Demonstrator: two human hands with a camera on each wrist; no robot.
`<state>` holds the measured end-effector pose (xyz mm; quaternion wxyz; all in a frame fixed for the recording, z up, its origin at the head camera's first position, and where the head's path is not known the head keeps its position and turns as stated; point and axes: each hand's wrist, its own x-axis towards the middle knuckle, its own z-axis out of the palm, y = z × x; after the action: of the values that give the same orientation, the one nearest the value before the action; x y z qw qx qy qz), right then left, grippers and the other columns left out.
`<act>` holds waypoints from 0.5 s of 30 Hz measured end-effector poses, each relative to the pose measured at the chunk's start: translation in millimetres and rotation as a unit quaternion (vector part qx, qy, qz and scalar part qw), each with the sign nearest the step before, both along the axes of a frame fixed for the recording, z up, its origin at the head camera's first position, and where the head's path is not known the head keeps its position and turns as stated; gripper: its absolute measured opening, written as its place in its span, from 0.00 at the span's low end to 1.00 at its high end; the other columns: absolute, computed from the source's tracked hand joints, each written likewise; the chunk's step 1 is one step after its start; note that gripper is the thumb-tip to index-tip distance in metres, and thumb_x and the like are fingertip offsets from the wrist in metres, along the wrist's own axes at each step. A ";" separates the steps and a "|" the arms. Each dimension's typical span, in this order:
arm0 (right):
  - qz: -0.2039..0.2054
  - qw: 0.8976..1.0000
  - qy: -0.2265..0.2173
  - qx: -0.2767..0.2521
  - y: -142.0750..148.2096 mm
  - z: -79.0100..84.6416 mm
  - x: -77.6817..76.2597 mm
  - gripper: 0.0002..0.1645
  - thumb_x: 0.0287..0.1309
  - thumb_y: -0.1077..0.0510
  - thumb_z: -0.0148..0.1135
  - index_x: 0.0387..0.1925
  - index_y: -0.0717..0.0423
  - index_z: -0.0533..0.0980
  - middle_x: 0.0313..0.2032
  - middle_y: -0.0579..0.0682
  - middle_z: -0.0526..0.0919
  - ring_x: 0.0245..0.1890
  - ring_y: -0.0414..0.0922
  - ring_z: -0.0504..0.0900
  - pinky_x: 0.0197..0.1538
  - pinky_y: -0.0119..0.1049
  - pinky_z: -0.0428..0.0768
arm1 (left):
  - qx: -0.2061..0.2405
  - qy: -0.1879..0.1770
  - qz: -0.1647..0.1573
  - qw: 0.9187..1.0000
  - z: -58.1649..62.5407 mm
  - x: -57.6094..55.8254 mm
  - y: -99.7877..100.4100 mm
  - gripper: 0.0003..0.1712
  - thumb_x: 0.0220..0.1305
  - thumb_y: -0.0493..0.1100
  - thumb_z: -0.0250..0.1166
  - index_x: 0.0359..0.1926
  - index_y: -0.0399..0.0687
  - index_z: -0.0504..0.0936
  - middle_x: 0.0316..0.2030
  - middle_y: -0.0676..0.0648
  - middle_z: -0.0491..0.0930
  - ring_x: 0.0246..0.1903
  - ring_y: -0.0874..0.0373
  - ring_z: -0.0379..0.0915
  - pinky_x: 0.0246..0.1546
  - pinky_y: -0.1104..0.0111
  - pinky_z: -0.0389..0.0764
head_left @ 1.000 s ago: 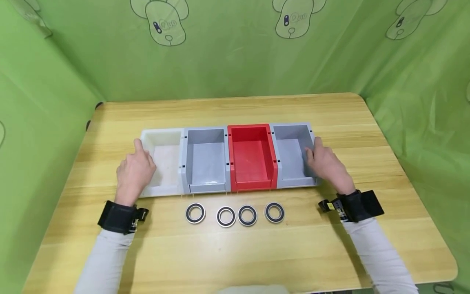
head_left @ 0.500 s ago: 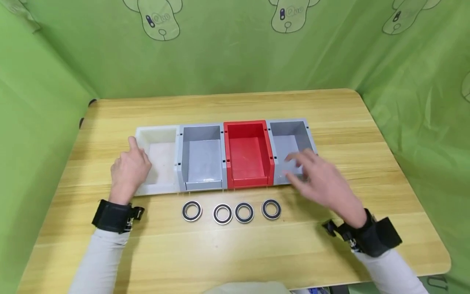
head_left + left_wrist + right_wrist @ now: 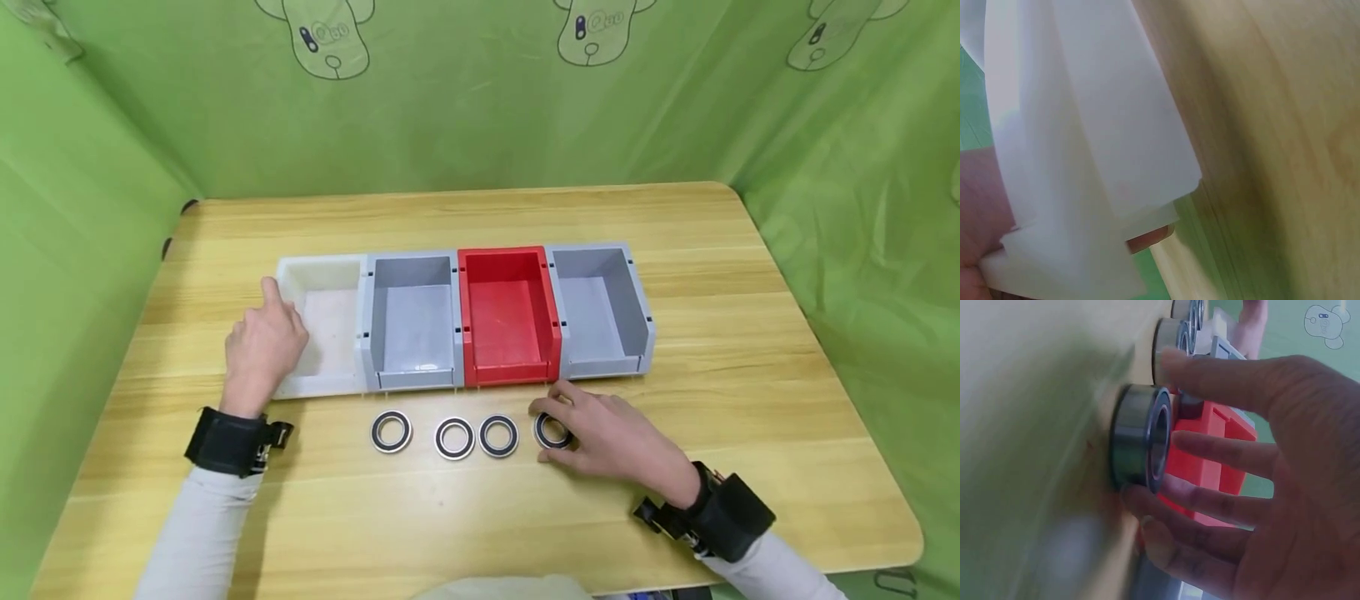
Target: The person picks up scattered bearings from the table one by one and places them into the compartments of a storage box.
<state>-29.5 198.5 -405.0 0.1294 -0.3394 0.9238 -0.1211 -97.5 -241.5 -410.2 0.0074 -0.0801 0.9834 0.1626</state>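
My right hand (image 3: 611, 437) reaches over the rightmost ball bearing (image 3: 541, 431), a metal ring with a black seal. Thumb and fingers are spread on either side of this bearing; in the right wrist view it lies flat on the table, fingertips right at its edge. My left hand (image 3: 264, 346) grips the left wall of the white bin (image 3: 322, 386), index finger along the rim. Across the left wrist view the white wall (image 3: 1129, 106) hides most of those fingers. Three more bearings, left (image 3: 376, 432), middle (image 3: 439, 438) and right (image 3: 482, 436), lie in a row in front of the bins.
Joined to the white bin in one row are a grey bin (image 3: 416, 381), a red bin (image 3: 512, 373) and another grey bin (image 3: 603, 367). They stand on a wooden table (image 3: 480, 533). Green curtains (image 3: 465, 125) hang behind and at both sides.
My right hand has left the right grey bin's side wall and come down toward me to the rightmost bearing. The left hand stays at the white bin.
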 end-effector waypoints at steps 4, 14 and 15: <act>0.005 1.000 0.001 0.011 -0.2 -3.3 1.2 0.28 0.52 0.41 0.77 0.52 0.47 0.81 0.45 0.47 0.78 0.30 0.37 0.75 0.34 0.33 0.79 | -0.001 -0.002 -0.001 1.000 -0.7 0.4 0.7 0.20 0.79 0.45 0.37 0.58 0.31 0.57 0.15 0.42 0.65 0.11 0.48 0.64 0.09 0.64 0.62; 0.016 1.000 0.002 -0.004 0.1 -9.1 -2.2 0.27 0.53 0.44 0.77 0.51 0.52 0.82 0.47 0.51 0.80 0.34 0.40 0.81 0.42 0.38 0.85 | -0.001 0.000 0.004 1.000 -0.4 1.6 0.2 0.20 0.79 0.45 0.37 0.58 0.31 0.57 0.14 0.43 0.64 0.11 0.49 0.64 0.09 0.65 0.61; 0.017 1.000 0.001 -0.004 -0.1 -9.0 -2.7 0.27 0.53 0.44 0.77 0.51 0.53 0.82 0.47 0.51 0.80 0.34 0.40 0.81 0.42 0.38 0.85 | -0.001 0.000 0.003 1.000 -0.4 1.4 0.2 0.20 0.79 0.45 0.37 0.57 0.32 0.57 0.14 0.43 0.64 0.11 0.48 0.64 0.09 0.65 0.61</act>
<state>-32.2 198.4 -413.9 0.1296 -0.3553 0.9177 -0.1220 -96.1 -241.3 -410.6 0.0072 -0.0831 0.9834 0.1614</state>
